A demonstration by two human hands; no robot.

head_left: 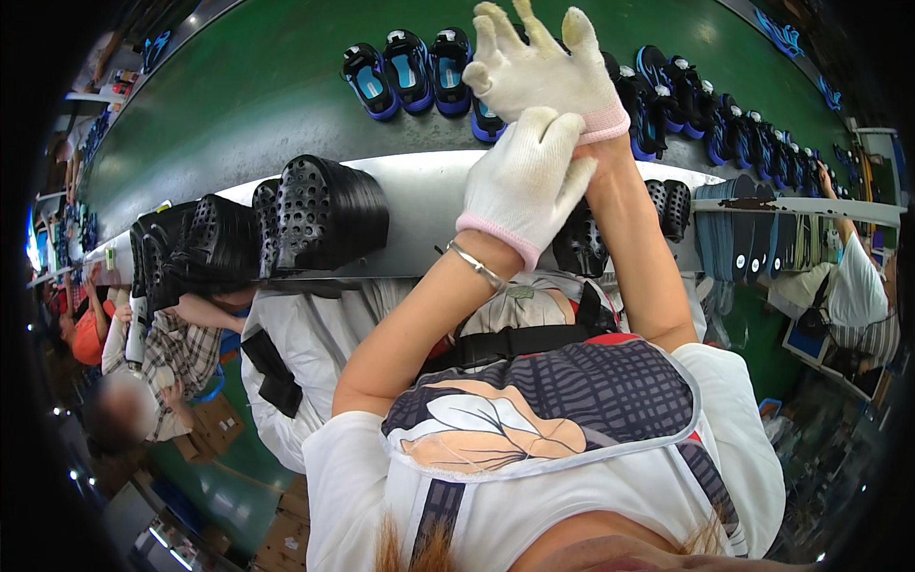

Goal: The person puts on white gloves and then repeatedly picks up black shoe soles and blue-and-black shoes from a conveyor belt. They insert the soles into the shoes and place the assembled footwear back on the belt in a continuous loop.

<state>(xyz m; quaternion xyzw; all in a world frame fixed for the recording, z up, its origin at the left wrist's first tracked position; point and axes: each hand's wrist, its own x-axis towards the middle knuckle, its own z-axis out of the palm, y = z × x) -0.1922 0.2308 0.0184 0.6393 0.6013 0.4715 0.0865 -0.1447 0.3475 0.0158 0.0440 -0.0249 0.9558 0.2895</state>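
Note:
Both of my hands wear white knit gloves with pink cuffs. My right hand (548, 81) is raised over the green surface, palm showing and fingers spread, holding nothing. My left hand (524, 181) is closed at the right wrist, its fingertips pinching the edge of the right glove's pink cuff (604, 124). A silver bangle (477, 265) circles my left wrist. Beyond the hands stand black and blue shoes (408, 71) with light blue insoles. One shoe (487, 122) is partly hidden by my gloves.
Stacked black perforated plastic inserts (329, 214) lie on the pale ledge (419, 205) at left, with more inserts (675, 208) at right. Flat dark insoles (753, 243) are lined up farther right, beside a metal rail (810, 207). Co-workers sit at left (172, 367) and right (863, 291).

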